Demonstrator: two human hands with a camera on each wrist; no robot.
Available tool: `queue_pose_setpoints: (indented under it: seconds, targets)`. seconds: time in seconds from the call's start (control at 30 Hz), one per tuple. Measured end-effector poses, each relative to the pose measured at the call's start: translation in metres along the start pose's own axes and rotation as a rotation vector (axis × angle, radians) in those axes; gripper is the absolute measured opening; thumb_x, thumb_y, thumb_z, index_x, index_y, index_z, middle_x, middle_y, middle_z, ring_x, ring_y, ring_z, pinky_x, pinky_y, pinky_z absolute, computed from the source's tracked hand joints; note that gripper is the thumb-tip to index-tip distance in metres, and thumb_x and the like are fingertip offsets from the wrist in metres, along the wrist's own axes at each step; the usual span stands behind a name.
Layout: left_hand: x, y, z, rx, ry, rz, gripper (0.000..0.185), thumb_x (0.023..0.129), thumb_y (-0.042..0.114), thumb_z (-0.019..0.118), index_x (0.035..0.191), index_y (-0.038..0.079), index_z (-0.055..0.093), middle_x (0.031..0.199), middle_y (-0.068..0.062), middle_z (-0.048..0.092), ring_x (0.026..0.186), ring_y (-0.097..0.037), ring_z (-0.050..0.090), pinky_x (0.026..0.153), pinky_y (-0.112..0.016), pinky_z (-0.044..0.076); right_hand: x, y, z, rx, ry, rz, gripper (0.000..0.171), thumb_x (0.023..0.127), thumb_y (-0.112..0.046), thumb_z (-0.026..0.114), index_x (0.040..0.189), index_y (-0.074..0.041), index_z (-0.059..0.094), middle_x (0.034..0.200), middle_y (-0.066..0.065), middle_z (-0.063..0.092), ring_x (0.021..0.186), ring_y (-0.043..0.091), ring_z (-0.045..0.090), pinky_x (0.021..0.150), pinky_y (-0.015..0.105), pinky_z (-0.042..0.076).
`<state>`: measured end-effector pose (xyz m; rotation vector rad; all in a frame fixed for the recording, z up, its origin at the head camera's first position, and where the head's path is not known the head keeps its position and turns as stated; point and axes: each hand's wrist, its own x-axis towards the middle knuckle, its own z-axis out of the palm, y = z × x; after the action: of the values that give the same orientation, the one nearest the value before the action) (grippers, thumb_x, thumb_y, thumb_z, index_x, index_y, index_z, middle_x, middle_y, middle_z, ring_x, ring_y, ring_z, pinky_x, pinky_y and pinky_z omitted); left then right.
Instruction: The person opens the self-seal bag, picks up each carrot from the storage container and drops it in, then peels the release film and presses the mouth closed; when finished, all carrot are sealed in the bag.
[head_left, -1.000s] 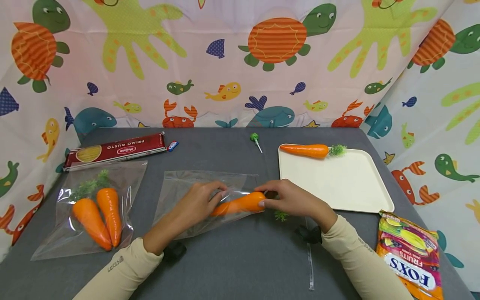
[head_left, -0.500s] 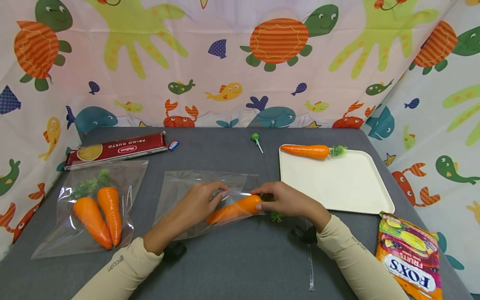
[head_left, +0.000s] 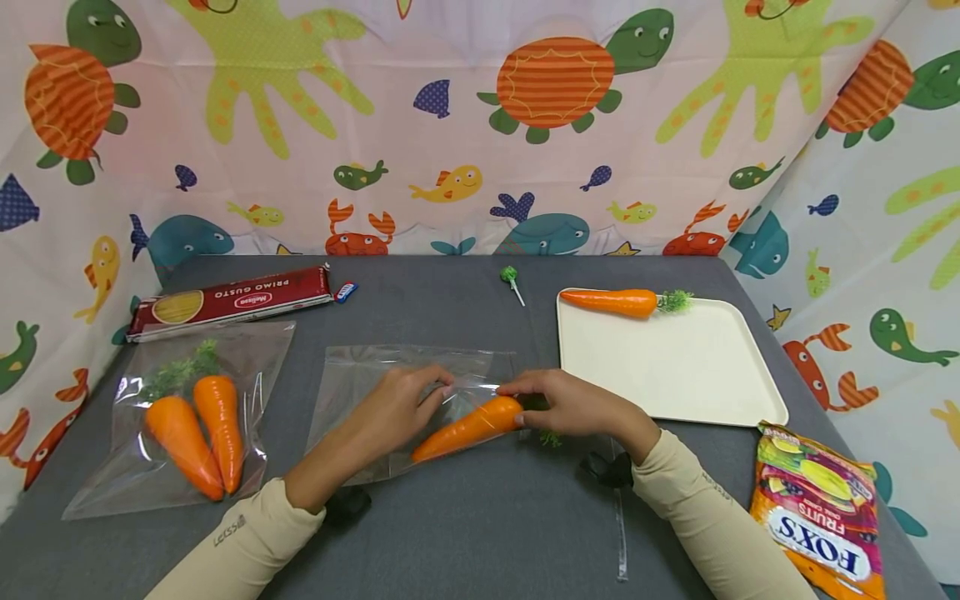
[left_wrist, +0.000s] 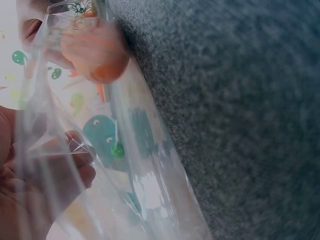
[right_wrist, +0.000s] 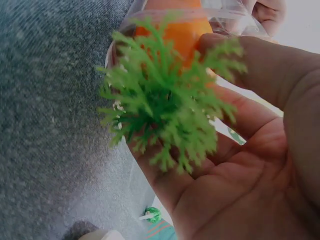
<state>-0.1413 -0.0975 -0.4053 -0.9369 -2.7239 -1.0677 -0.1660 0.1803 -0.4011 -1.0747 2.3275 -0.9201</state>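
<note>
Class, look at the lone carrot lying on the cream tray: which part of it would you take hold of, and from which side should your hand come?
Probably grip the carrot around its thick orange part near the green top, coming from above. It lies flat along the far edge of the tray, tip pointing left, and that wide part likely gives fingers the most to close on.

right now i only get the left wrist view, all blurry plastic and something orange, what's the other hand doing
Observer: The right hand grips a carrot at its leafy end, tip inside the clear bag.
Operator: and my left hand
Observer: The left hand pinches the bag's mouth near the carrot.
Operator: any carrots left outside
Observer: One lies on the white tray; a second bag holds two.
</note>
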Motion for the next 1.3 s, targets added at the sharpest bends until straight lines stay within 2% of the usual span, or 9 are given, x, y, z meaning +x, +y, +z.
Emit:
queue_pose_setpoints:
  seconds: [0.17, 0.3, 0.53, 0.97, 1.3]
  targets:
    - [0.0, 0.0, 0.0, 0.004, -0.001, -0.01, 0.014, 0.097, 0.012, 0.062, 0.106, 0.005, 0.07, 0.064, 0.009, 0.048, 0.045, 0.001, 0.028, 0.044, -0.021, 0.031, 0.001, 0.001, 0.002, 0.006, -0.007, -0.004, 0.042, 0.095, -0.017, 0.066, 0.133, -0.003, 0.058, 0.125, 0.006, 0.061, 0.106, 0.016, 0.059, 0.093, 0.039, 0.049]
    - [0.0, 0.001, 0.001, -0.002, 0.003, -0.004, 0.013, 0.096, 0.01, 0.063, 0.106, 0.005, 0.07, 0.067, 0.008, 0.054, 0.045, 0.001, 0.027, 0.044, -0.021, 0.03, 0.0, 0.001, 0.0, 0.004, 0.004, -0.001, 0.041, 0.095, -0.019, 0.065, 0.132, -0.003, 0.059, 0.125, 0.006, 0.062, 0.109, 0.019, 0.06, 0.093, 0.04, 0.049]
    - [0.0, 0.001, 0.0, -0.018, 0.003, 0.005, 0.012, 0.096, 0.009, 0.063, 0.105, 0.006, 0.069, 0.077, 0.003, 0.064, 0.046, 0.001, 0.028, 0.045, -0.021, 0.032, -0.009, 0.006, -0.013, 0.035, 0.075, 0.025, 0.037, 0.096, -0.015, 0.063, 0.131, -0.001, 0.06, 0.126, 0.01, 0.062, 0.112, 0.025, 0.061, 0.092, 0.044, 0.049]
    - [0.0, 0.001, 0.0, -0.028, -0.002, 0.007, 0.012, 0.095, 0.008, 0.064, 0.105, 0.004, 0.069, 0.078, 0.002, 0.065, 0.047, 0.001, 0.03, 0.046, -0.021, 0.033, -0.027, 0.013, -0.038, 0.014, 0.224, 0.075, 0.035, 0.096, -0.01, 0.063, 0.127, 0.005, 0.06, 0.122, 0.017, 0.064, 0.107, 0.025, 0.062, 0.094, 0.048, 0.047]
    - [0.001, 0.001, 0.0, -0.017, 0.011, 0.025, 0.012, 0.093, 0.007, 0.066, 0.104, 0.004, 0.069, 0.078, 0.001, 0.065, 0.047, 0.0, 0.03, 0.045, -0.021, 0.032, -0.041, 0.039, -0.065, -0.063, 0.367, 0.17, 0.031, 0.094, -0.005, 0.064, 0.123, 0.006, 0.063, 0.116, 0.018, 0.066, 0.1, 0.027, 0.065, 0.087, 0.047, 0.051]
